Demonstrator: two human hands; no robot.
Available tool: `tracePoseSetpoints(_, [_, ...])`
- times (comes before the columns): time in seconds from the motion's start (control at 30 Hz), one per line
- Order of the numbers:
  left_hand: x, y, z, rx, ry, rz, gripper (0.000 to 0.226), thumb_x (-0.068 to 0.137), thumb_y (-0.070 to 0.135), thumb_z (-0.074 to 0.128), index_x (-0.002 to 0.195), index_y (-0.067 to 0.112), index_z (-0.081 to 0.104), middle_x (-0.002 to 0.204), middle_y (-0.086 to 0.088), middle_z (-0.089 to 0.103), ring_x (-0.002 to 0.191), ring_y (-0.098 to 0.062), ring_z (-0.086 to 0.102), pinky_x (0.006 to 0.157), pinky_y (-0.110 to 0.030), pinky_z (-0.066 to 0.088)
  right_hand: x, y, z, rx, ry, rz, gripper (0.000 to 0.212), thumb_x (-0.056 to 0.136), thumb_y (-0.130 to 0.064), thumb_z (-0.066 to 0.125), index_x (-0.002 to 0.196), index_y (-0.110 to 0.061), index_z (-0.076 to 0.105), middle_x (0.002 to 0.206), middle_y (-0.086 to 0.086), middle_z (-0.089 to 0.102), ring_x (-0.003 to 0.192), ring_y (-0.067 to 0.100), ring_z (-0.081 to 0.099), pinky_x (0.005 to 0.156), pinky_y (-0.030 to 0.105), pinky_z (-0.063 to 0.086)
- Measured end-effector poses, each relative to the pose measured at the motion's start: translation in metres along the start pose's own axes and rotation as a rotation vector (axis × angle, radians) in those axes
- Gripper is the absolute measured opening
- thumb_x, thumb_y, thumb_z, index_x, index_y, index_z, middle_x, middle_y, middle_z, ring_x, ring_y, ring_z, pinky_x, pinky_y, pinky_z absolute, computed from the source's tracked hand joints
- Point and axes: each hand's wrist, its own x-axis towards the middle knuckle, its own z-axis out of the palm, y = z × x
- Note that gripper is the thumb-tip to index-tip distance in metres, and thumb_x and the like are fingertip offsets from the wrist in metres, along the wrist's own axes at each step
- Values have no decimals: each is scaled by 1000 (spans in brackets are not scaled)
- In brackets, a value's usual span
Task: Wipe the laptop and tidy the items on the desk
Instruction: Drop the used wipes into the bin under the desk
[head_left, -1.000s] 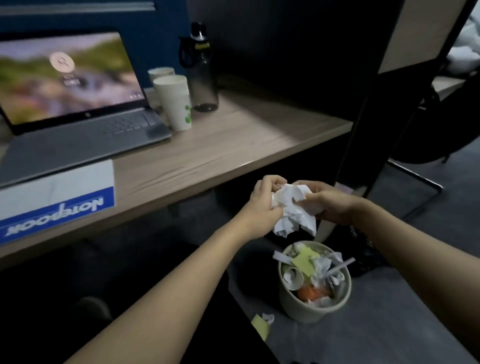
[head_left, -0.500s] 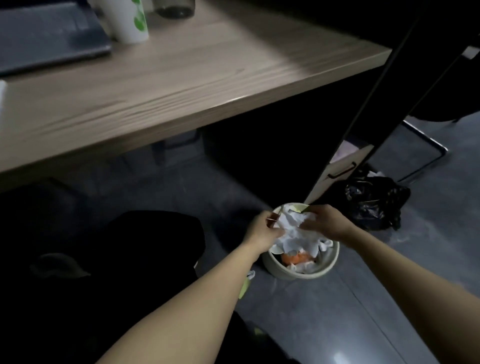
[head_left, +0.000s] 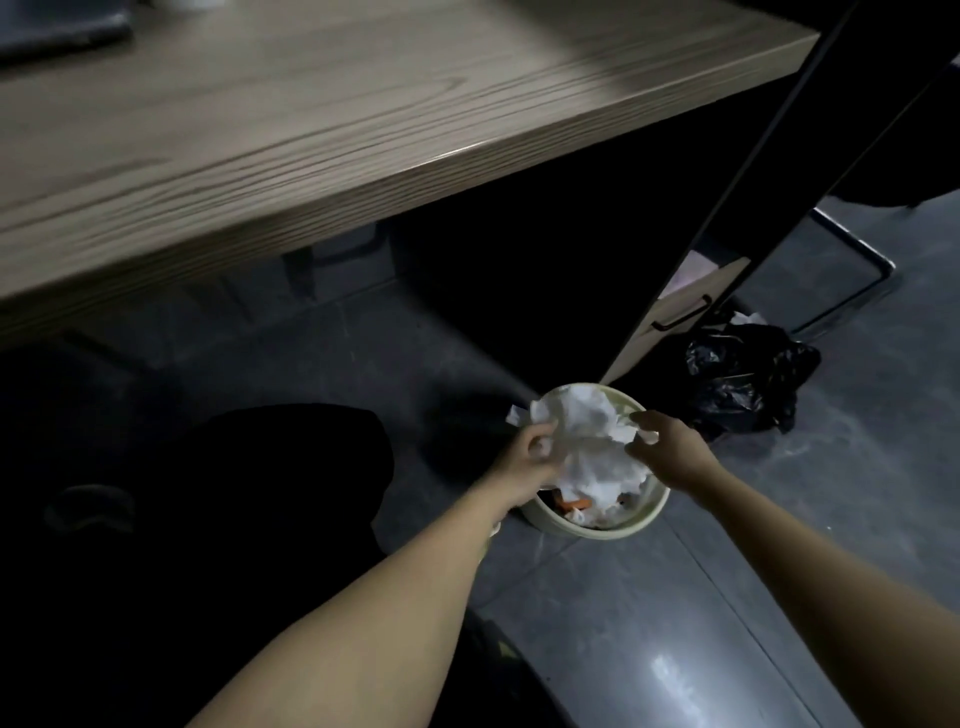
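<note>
**Tissue wad over the bin**

I've got the crumpled white tissue (head_left: 589, 441) right above the pale round bin (head_left: 605, 531) on the floor, below the bench (head_left: 322, 124) edge. Left hand (head_left: 524, 457) pinches its 9 o'clock side with curled fingers; right hand (head_left: 670, 452) touches its 3 o'clock side, fingers looking loose. Black bag (head_left: 743, 379) sits at the bin's 2 o'clock.

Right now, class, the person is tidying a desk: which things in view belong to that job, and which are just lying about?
Belongs to the job:
- crumpled white tissue, over the bin
- left hand, pinching the tissue
- right hand, touching the tissue
- waste bin, already holding rubbish
- desk

Just lying about:
- black plastic bag on the floor
- drawer unit by the desk
</note>
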Motion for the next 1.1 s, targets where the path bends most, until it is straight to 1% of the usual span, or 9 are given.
tracePoseSetpoints(0.17, [-6, -8, -11, 73, 27, -17, 57, 88, 14, 67, 139, 17, 43, 139, -4, 50, 130, -18, 46, 110, -41, 39, -2, -7, 4, -49, -18, 11, 52, 87, -19, 66, 137, -13, 52, 102, 11, 72, 84, 19, 62, 74, 24, 40])
tracePoseSetpoints(0.23, [-8, -3, -13, 62, 17, -1, 62, 88, 8, 65, 144, 12, 39, 144, -2, 48, 133, -18, 45, 112, -40, 37, -4, -12, 4, -88, -19, -4, 51, 87, -20, 66, 136, -14, 53, 110, 12, 70, 92, 24, 64, 77, 26, 41])
tracePoseSetpoints(0.3, [-10, 1, -15, 62, 24, 13, 57, 90, 4, 61, 143, 10, 41, 140, 0, 49, 129, -14, 48, 108, -28, 40, -7, -19, 4, -118, -18, -24, 50, 87, -21, 66, 135, -14, 54, 122, 12, 66, 108, 28, 62, 84, 27, 41])
tracePoseSetpoints(0.4, [-14, 10, -19, 63, 29, 93, 34, 89, 2, 62, 117, 20, 57, 114, 11, 58, 98, 8, 55, 79, -3, 42, -10, -30, 5, -124, -21, -60, 44, 88, -20, 65, 132, -13, 57, 131, 8, 62, 115, 28, 59, 85, 26, 41])
tracePoseSetpoints(0.57, [-30, 32, -38, 87, 97, 151, 39, 93, 2, 57, 131, 6, 52, 134, -10, 58, 125, -23, 54, 101, -38, 44, -19, -60, 3, -140, -9, -156, 34, 89, -21, 66, 121, -14, 64, 128, 5, 63, 114, 26, 60, 94, 34, 47])
tracePoseSetpoints(0.67, [-45, 40, -60, 109, 136, 206, 36, 93, 4, 59, 129, 9, 55, 134, -10, 58, 125, -16, 49, 101, -27, 37, -26, -81, 1, -123, 8, -217, 31, 89, -19, 65, 119, -12, 64, 123, 7, 66, 109, 24, 62, 89, 31, 47])
tracePoseSetpoints(0.77, [-65, 47, -83, 121, 162, 258, 34, 92, 3, 60, 126, 8, 56, 132, -12, 60, 124, -18, 51, 105, -28, 37, -36, -110, -2, -110, 24, -317, 27, 90, -17, 65, 115, -9, 66, 115, 9, 69, 103, 25, 65, 87, 31, 48])
tracePoseSetpoints(0.9, [-98, 62, -107, 57, 218, 324, 30, 92, 2, 61, 122, 5, 57, 126, -17, 63, 107, -16, 58, 91, -23, 44, -60, -154, -9, -114, 61, -471, 17, 88, -21, 64, 102, -14, 71, 103, 3, 71, 95, 21, 66, 82, 34, 50])
tracePoseSetpoints(1.1, [-156, 100, -126, 40, 251, 498, 29, 91, -1, 62, 120, 0, 58, 121, -23, 64, 104, -16, 59, 81, -14, 47, -110, -217, -31, -89, 179, -655, 12, 88, -30, 66, 93, -19, 71, 86, -6, 70, 81, 10, 64, 72, 26, 47])
